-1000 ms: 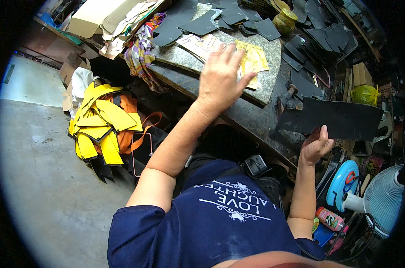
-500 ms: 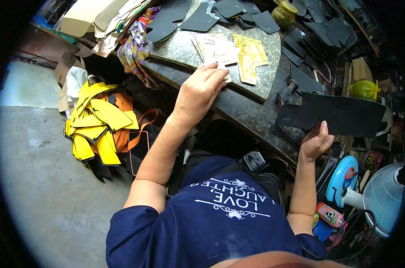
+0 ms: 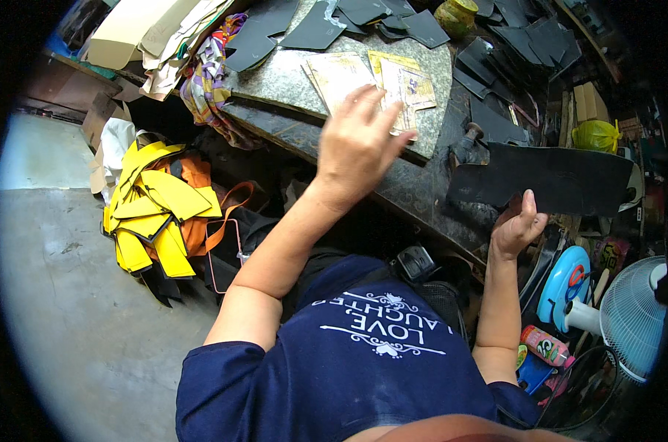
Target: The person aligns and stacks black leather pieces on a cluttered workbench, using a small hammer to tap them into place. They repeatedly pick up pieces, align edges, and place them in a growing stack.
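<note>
The black sheet point(image 3: 544, 180) is a long, flat and dark piece, matt on its surface, with a step in its outline at the left end. The right hand point(image 3: 518, 228) holds it from below, over the right part of the desk point(image 3: 422, 195), the thumb on the near face. The left hand point(image 3: 359, 147) is wide, with fingers loosely spread, above the paper pieces point(image 3: 340, 77). These are whitish, with fine lines, and one of them overlaps a yellowed piece point(image 3: 424, 90); all lie on the speckled grey slab point(image 3: 275, 81) of the desk.

The other fingers of the right hand are hidden behind the sheet. The left hand covers the lower part of the papers, its fingertips are a little blurred, and I cannot tell if they touch. A pale object behind the sheet's right end is hard to make out.

The yellow-green jar point(image 3: 455, 16) is cut by the upper edge, so its content cannot be seen. A tied yellow plastic bag point(image 3: 596, 137) looks bulging, but what it contains is not clear. The pink bottle point(image 3: 546, 345) lies tilted near the fan point(image 3: 632, 317).
</note>
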Tool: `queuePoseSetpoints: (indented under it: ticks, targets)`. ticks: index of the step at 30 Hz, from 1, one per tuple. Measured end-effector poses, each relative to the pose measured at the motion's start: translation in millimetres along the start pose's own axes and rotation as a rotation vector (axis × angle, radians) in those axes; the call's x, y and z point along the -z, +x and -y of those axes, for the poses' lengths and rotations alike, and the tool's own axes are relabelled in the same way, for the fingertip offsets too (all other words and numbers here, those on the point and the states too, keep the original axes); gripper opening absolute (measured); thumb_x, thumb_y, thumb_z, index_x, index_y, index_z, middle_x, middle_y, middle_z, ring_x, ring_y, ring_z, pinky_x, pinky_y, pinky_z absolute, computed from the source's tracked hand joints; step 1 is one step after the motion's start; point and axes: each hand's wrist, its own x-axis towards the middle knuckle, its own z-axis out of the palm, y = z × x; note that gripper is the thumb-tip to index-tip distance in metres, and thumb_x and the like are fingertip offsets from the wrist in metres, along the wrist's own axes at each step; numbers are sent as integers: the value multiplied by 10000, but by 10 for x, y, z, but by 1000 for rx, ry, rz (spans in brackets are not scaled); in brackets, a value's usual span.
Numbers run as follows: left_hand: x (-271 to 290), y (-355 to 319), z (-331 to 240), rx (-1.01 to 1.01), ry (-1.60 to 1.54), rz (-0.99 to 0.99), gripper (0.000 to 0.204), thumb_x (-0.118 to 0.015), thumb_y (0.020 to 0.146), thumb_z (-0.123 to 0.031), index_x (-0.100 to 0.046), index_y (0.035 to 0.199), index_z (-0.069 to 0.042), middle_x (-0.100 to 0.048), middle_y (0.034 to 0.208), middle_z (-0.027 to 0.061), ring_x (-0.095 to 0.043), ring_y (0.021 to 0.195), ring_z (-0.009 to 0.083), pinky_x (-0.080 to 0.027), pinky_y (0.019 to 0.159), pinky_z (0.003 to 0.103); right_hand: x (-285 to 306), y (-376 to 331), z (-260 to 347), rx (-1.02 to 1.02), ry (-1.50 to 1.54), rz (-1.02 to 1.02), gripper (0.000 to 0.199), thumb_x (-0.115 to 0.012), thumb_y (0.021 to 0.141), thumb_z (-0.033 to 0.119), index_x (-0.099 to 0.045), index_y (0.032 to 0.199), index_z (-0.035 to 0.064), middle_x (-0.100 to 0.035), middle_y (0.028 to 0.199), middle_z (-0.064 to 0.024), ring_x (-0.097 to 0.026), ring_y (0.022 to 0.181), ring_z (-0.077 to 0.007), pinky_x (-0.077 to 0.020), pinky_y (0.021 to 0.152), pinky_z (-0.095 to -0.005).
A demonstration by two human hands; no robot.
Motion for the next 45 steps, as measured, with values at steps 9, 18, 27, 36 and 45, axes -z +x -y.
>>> queuePoseSetpoints:
  ticks: [9, 18, 27, 36, 45]
  targets:
    - [368, -247, 179, 96, 195, 144, 374, -761, 805, -172, -670, 1135, -20, -692, 1146, 144, -607, 1124, 362, -487, 979, 420, -89, -14, 35, 35, -16, -62, 202, -623, 926, 67, -592, 727, 83, -609, 778, 1, -536, 711, -59, -477, 695, -246]
    - [469, -264, 295, 66, -17, 120, 289, -674, 794, -46, -682, 1081, -9, -698, 1114, 169, -639, 1102, 368, -512, 964, 416, -131, -20, 46, 67, -38, -61, 429, -641, 922, 49, -347, 644, 189, -456, 647, 58, -441, 596, -30, -426, 565, -236]
    - [476, -237, 351, -6, -34, 100, 309, -693, 793, -8, -665, 1100, -4, -699, 1042, 173, -657, 1031, 375, -530, 927, 433, -57, -22, -12, 98, -224, -62, 414, -654, 925, 115, -367, 631, 164, -401, 645, 69, -362, 587, -53, -325, 547, -247]
    - [374, -98, 227, -24, 110, 181, 258, -739, 813, -170, -667, 1022, -37, -709, 1005, 101, -648, 969, 309, -534, 849, 378, -41, -42, 49, 9, -137, 32, 185, -628, 946, 165, -585, 812, 45, -586, 813, 17, -488, 740, -84, -403, 686, -273]
    - [416, -44, 176, -38, 138, 244, 277, -662, 733, -39, -668, 1009, -50, -712, 1001, 120, -649, 958, 326, -531, 861, 402, 28, -37, 87, -42, -205, 60, 259, -652, 922, 179, -552, 723, 47, -574, 724, 20, -486, 652, -67, -396, 584, -266]
